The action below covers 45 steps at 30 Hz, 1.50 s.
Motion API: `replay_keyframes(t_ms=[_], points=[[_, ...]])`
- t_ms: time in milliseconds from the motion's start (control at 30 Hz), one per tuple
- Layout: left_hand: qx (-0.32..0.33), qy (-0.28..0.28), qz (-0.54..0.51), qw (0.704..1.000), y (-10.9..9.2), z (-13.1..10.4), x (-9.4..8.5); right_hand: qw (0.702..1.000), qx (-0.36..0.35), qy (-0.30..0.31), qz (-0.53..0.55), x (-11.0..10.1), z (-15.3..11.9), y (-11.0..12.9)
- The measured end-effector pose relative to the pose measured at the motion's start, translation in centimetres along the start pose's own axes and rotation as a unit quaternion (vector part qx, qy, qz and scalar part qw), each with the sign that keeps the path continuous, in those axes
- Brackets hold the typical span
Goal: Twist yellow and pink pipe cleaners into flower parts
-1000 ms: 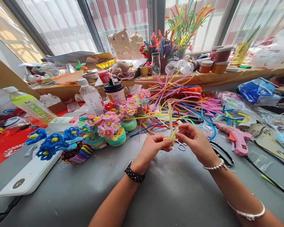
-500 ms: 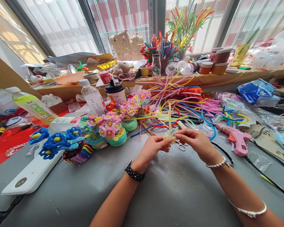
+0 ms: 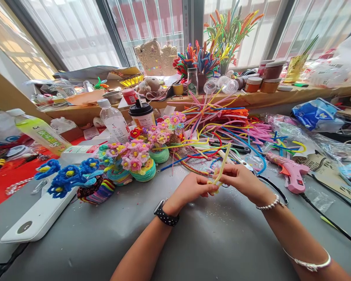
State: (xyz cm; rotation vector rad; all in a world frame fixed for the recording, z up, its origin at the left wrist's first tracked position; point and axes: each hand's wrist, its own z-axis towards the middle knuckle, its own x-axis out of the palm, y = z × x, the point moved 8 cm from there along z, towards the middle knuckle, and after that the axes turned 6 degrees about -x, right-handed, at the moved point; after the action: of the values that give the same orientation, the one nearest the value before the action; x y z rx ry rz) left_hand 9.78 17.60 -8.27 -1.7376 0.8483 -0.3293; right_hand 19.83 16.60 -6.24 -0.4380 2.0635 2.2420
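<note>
A pale yellow pipe cleaner (image 3: 223,166) is pinched between my two hands above the grey table. My left hand (image 3: 196,186), with a dotted watch band at the wrist, grips its looped lower part, mostly hidden by the fingers. My right hand (image 3: 242,180) holds it just beside, with thumb and fingertips closed, and its free end sticks up over them. Behind the right hand lie scissors (image 3: 239,158), partly covered. Left of my hands stand pipe-cleaner flowers in small pots: pink ones (image 3: 136,154) and blue ones (image 3: 70,175).
A pink glue gun (image 3: 294,169) with a black cord lies at the right. Loose pipe cleaners (image 3: 222,117) are heaped at the back. A lidded cup (image 3: 142,116), a clear bottle (image 3: 113,121) and a white power bank (image 3: 29,224) are to the left.
My hands have come down slightly and closer together. The pipe cleaner's upright ends now appear as one strand leaning right, and more of the scissors shows.
</note>
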Motion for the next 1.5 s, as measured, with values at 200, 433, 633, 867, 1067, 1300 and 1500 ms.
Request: replay_keyframes(t_ms=[200, 433, 633, 867, 1067, 1300, 1500], points=[[0.006, -0.008, -0.111, 0.994, -0.1, 0.1, -0.3, 0.985, 0.036, -0.065, 0.155, -0.2, -0.2, -0.8], [-0.012, -0.032, -0.236, 0.971, 0.3, 0.1, -0.9, 0.932, 0.046, -0.090, 0.348, 1.4, 0.0, -1.1], [-0.015, -0.007, -0.295, 0.955, 0.3, 0.1, -0.5, 0.919, 0.024, -0.133, 0.370, 1.1, 0.1, -1.5], [0.004, 0.002, -0.329, 0.944, 0.0, 0.0, -0.6, 0.938, -0.026, -0.172, 0.299, 0.2, 0.1, -1.2], [0.011, -0.014, -0.328, 0.944, 0.0, 0.0, -1.0, 0.949, -0.040, -0.173, 0.260, 0.2, 0.0, -0.9], [0.012, -0.023, -0.324, 0.946, 0.0, -0.1, -0.8, 0.969, -0.080, -0.213, 0.099, -0.6, -0.5, -0.1], [0.011, -0.042, -0.307, 0.951, 0.0, -0.1, -0.8, 0.932, -0.201, -0.246, -0.176, -0.8, -1.6, 2.9]])
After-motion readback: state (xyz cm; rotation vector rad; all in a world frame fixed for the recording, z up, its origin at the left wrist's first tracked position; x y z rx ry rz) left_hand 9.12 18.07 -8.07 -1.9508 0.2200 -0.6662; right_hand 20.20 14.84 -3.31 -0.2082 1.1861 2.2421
